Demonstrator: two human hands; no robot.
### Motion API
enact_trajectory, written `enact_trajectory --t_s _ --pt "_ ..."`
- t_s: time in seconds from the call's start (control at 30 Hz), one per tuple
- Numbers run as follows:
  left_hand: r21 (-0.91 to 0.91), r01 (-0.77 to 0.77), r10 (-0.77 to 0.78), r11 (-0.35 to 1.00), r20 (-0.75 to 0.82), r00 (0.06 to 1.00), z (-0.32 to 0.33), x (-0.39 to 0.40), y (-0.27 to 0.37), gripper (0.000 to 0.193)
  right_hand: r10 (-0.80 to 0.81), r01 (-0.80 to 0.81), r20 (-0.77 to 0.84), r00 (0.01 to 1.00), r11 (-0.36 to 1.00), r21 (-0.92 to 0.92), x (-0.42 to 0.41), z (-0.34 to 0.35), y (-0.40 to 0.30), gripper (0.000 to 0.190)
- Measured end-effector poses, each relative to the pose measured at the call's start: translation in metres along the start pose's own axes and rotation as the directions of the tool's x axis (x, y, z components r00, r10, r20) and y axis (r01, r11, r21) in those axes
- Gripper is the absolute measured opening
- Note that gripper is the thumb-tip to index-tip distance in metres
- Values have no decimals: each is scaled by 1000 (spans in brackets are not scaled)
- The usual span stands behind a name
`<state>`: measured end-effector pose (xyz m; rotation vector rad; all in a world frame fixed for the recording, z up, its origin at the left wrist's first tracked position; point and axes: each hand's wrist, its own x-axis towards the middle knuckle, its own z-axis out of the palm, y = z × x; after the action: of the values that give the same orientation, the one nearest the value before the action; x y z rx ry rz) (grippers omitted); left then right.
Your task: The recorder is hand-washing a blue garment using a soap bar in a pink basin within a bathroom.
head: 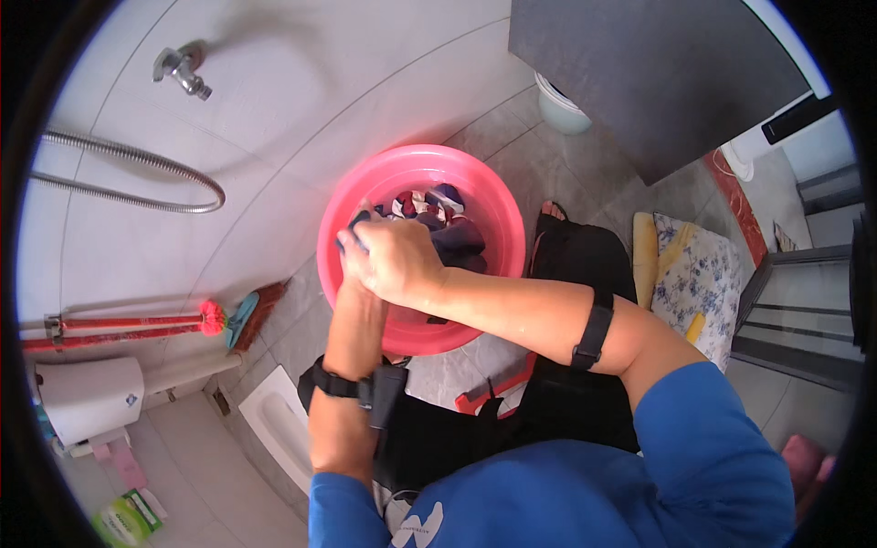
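Note:
A round pink plastic basin (503, 274) stands on the tiled floor before me, with wet dark, white and maroon cloth (455, 236) in water inside it. Over the basin's left side my two hands are pressed together around a dark piece of cloth (360, 219), of which only small parts show. My right hand (401, 257) lies on top with its fingers curled. Beneath and to the left of it, my left hand (355, 257) is partly covered, its fingers bent around the same cloth.
A white tiled wall with a metal tap (183, 72) and a shower hose (164, 175) rises at the left. A broom (257, 318) leans there, near a white squat toilet (277, 421). A red plastic stool (473, 401) shows between my legs. A floral cloth (699, 281) lies to the right.

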<state>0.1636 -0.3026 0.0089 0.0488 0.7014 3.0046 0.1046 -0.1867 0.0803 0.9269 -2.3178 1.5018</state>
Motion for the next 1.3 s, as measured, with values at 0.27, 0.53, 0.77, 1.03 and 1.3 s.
enact_trajectory --t_s 0.27,0.53,0.77,1.03,1.3 --pt "51 -3 -5 999 150 989 7 23 12 41 276 -270 109 955 961 -64 44 -3 27 41" --pt "-51 104 -116 993 -422 899 111 31 20 50 405 -583 420 812 564 585 68 -39 52 30" --pt "82 -20 36 996 -199 979 31 15 22 51 -42 -12 197 979 963 267 27 -18 -4 34" --pt "24 -123 125 992 -186 975 -40 3 -9 35 -113 96 168 979 989 110 6 16 1 42" --pt "238 71 142 969 -768 624 70 36 -37 33 120 -116 106 987 992 -44 25 8 48 29"
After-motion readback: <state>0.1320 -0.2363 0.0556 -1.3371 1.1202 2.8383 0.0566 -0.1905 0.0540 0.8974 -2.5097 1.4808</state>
